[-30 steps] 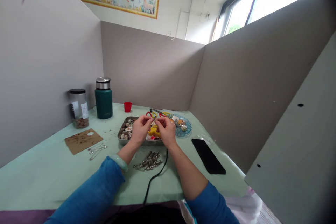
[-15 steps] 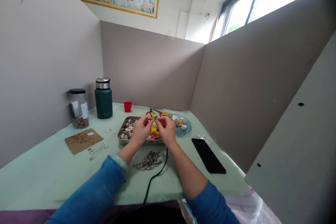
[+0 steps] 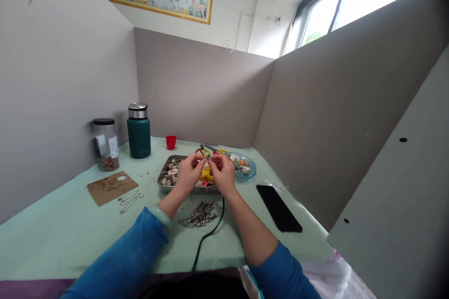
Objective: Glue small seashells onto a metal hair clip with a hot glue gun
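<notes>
Above a metal tray (image 3: 164, 190) my left hand (image 3: 189, 173) and my right hand (image 3: 222, 173) meet at the fingertips. Both hands are closed in a pinch around something small and dark, too small to name. Beneath them the tray holds beads and charms (image 3: 171, 173) at its left, and a yellow piece (image 3: 206, 175) shows between my wrists. A pile of small metal clasp-like pieces (image 3: 200, 215) lies on the cloth between my forearms. My hands hide part of the tray.
Pliers (image 3: 213, 150) and a blue glass plate (image 3: 249, 175) of ornaments lie behind the tray. A black phone (image 3: 278, 208) and black cord (image 3: 206, 236) are nearer. Leftward stand a red cup (image 3: 170, 142), green flask (image 3: 139, 133), jar (image 3: 107, 147), brown card (image 3: 112, 188) and large safety pins (image 3: 130, 200).
Almost nothing differs. Both hands stay above the tray with fingertips together, and the fingers have shifted only slightly.
</notes>
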Demonstrator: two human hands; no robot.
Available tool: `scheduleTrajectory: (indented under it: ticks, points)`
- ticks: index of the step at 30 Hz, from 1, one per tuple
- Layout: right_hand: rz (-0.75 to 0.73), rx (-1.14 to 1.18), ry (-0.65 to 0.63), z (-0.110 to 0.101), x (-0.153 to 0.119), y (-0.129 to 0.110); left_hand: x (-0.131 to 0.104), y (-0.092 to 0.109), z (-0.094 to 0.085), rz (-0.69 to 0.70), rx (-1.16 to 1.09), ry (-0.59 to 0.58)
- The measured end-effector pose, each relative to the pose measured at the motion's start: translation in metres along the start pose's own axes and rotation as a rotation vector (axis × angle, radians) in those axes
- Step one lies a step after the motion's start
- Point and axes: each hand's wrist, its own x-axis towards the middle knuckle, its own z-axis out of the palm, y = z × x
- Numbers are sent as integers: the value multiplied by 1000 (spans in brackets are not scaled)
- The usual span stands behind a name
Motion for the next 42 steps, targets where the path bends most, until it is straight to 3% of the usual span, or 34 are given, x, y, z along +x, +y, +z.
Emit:
scheduleTrajectory:
  ticks: [7, 15, 22, 42]
  points:
    - [-2, 1, -5, 0, 0, -1, 0, 2, 0, -7, -22, 14]
    - [-10, 12, -20, 0, -1, -3, -2, 4, -2, 113, 127, 9]
    - [0, 34, -5, 0, -1, -2, -5, 11, -1, 149, 103, 30]
    - [-5, 42, -47, 0, -2, -1, -6, 15, -3, 381, 327, -4]
